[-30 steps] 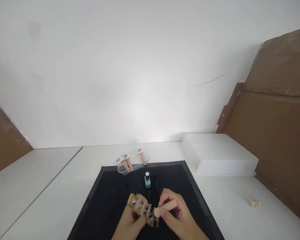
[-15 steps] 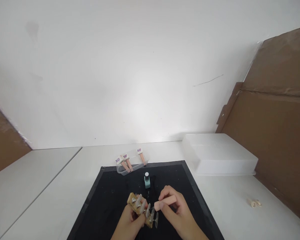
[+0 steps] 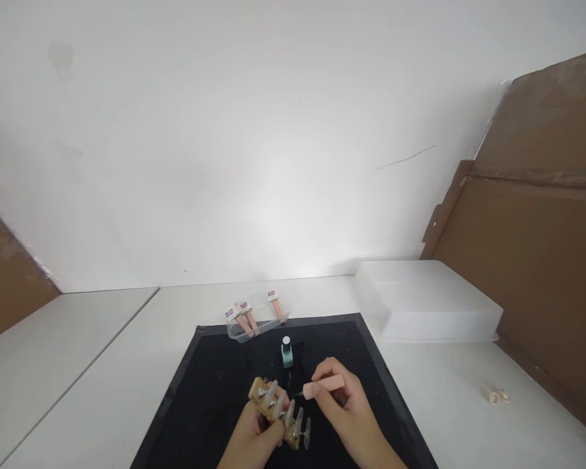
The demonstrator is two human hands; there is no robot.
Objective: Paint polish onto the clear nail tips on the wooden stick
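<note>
My left hand (image 3: 258,433) grips a light wooden stand (image 3: 256,389) that carries several translucent nail tips (image 3: 289,414) on small metal mounts, tilted down to the right. My right hand (image 3: 346,409) is closed on a pink handle (image 3: 324,387), whose thin dark tip points left, close above the nail tips. Whether that tip touches one I cannot tell. A teal polish bottle (image 3: 287,357) with a dark neck and white top stands upright on the black mat beyond both hands.
A clear tray (image 3: 264,311) at the mat's far edge holds three pink-handled items (image 3: 276,307) with labels. To the right sit a white plastic box (image 3: 430,306) and small beige rings (image 3: 494,395). Brown cardboard (image 3: 527,260) borders the right side.
My right hand has lifted the pink handle slightly away from the nail tips, so its dark tip shows more. The wooden stand in my left hand has barely moved.
</note>
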